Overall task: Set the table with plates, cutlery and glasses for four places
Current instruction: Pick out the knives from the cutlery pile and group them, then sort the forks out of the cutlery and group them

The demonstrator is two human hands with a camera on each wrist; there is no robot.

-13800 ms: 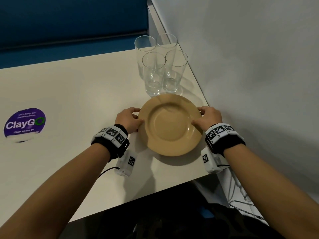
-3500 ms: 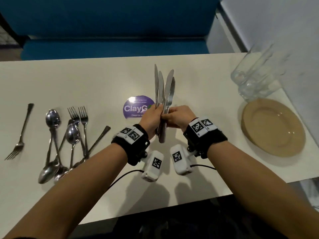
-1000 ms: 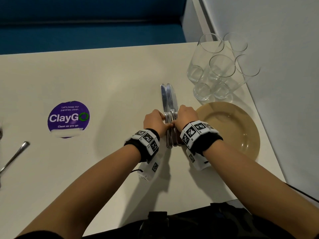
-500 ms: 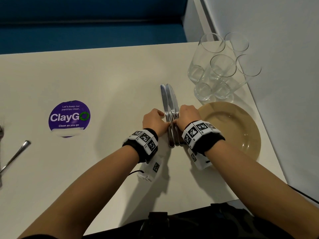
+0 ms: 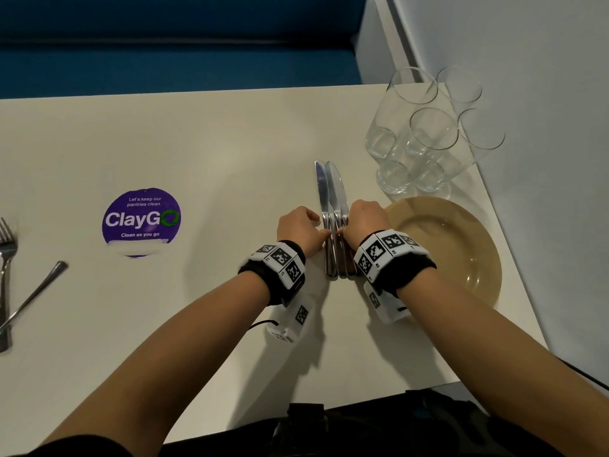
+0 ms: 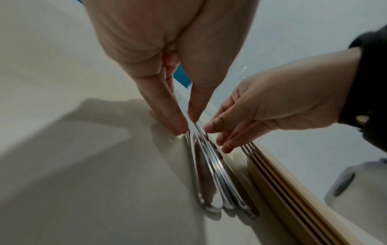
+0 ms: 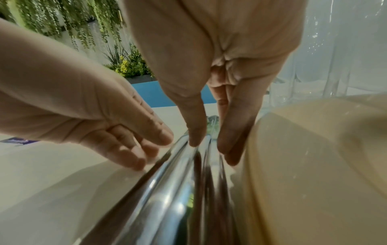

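Bundle of shiny steel table knives lying flat on the cream table, blades pointing far, just left of the stack of tan round plates. Left hand touching the handles from the left with straight fingertips, grasping nothing. Right hand likewise relaxed, straight fingers pressing the handles from the right. Four clear drinking glasses clustered beyond the plates. Steel forks at far left; round purple ClayGo sticker between.
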